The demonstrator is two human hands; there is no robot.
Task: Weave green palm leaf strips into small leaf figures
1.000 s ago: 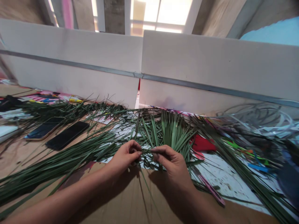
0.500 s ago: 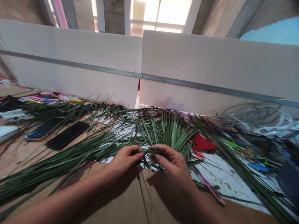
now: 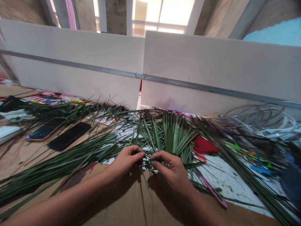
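My left hand [image 3: 129, 159] is closed in a pinch, thumb against the curled fingers, on a small piece of dark green leaf strips [image 3: 147, 165]. From the other side my right hand [image 3: 171, 169] pinches the same piece between thumb and forefinger. A thin strip hangs below it over the brown cardboard [image 3: 117, 201]. The exact shape of the piece is too small and blurred to tell. Just beyond my hands lies a fan of green palm leaf [image 3: 169, 131]. A bundle of long leaf strips [image 3: 70, 160] runs off to the left of my left hand.
Two phones [image 3: 69, 136] lie at the left. A pink-handled tool [image 3: 213, 192] rests right of my right hand on stained white paper [image 3: 231, 179]. More long leaves [image 3: 246, 172] and coiled white strips [image 3: 270, 121] are at the right. White panels [image 3: 211, 59] stand behind.
My right hand has come down slightly, and its thumb and forefinger have drawn closer together. The left hand stays nearly where it was. The hanging strip has shifted a little.
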